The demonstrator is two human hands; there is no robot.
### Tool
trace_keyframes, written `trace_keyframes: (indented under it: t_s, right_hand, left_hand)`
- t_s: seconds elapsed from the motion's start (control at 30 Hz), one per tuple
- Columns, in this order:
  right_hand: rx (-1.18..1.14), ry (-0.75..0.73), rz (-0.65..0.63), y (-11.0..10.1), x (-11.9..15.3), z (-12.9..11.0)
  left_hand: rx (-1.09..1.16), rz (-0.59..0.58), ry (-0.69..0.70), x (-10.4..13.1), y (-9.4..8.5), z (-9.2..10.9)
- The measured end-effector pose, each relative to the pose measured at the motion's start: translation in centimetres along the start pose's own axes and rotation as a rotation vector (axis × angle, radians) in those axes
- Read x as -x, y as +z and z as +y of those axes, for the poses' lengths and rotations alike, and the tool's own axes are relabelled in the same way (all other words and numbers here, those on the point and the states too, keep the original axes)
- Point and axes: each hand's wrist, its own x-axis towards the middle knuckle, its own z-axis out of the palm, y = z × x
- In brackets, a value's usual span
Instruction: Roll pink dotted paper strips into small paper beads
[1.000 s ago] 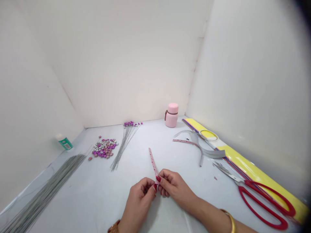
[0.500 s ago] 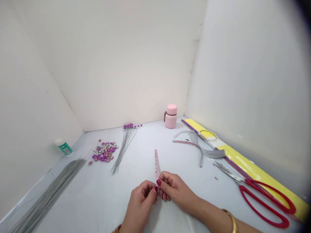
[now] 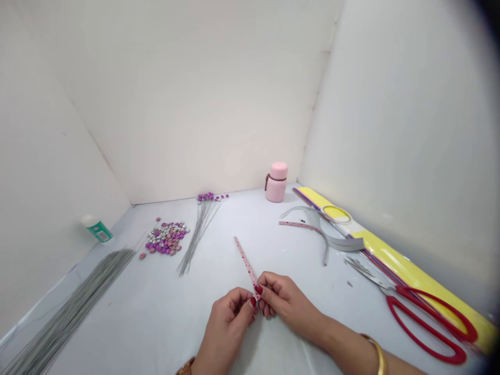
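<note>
1. Pinching at one end of a pink dotted strip, the left hand and right hand meet close together near the front middle of the table.
2. The left hand has its thumb and forefinger closed on the strip's near end; the right hand's thumb and fingers grip it just beside them. The fingertips overlap there, so how that end is folded or joined is hard to make out.
3. The rest of the strip sticks out away from the hands, leaning to the left over the table.
4. To the right lie another dotted strip, curved, and a wider grey strip, crossing one another.
5. Beyond them, red-handled scissors rest beside a long yellow pack, with a white ring lying over the pack's far part.
6. A pink bottle stands upright near the back wall.
7. On the left are a bunch of purple-tipped wires, a pile of purple, pink and silver beads, a thick bundle of bare wires, and a tilted, green-labelled tube.
</note>
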Motion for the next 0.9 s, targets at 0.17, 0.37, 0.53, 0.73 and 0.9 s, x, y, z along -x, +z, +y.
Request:
trace_keyframes:
  t_s: [0.17, 0.37, 0.53, 0.73, 0.9]
  right_hand:
    - [0.000, -0.004, 0.010, 0.04, 0.08, 0.05]
    - [-0.053, 0.028, 0.008, 0.14, -0.05, 0.29]
    - [-0.049, 0.037, 0.025, 0.15, -0.03, 0.12]
    - [-0.095, 0.068, 0.034, -0.04, -0.29, 0.22]
    - [-0.104, 0.058, 0.050, -0.18, -0.26, 0.43]
  left_hand:
    - [0.000, -0.009, 0.007, 0.12, 0.07, 0.42]
    - [-0.032, 0.001, -0.005, -0.19, 0.23, 0.32]
    - [-0.062, -0.001, -0.032, -0.18, 0.14, 0.18]
    - [-0.097, -0.031, -0.060, -0.09, -0.04, 0.25]
    - [-0.161, -0.050, -0.050, -0.06, -0.05, 0.04]
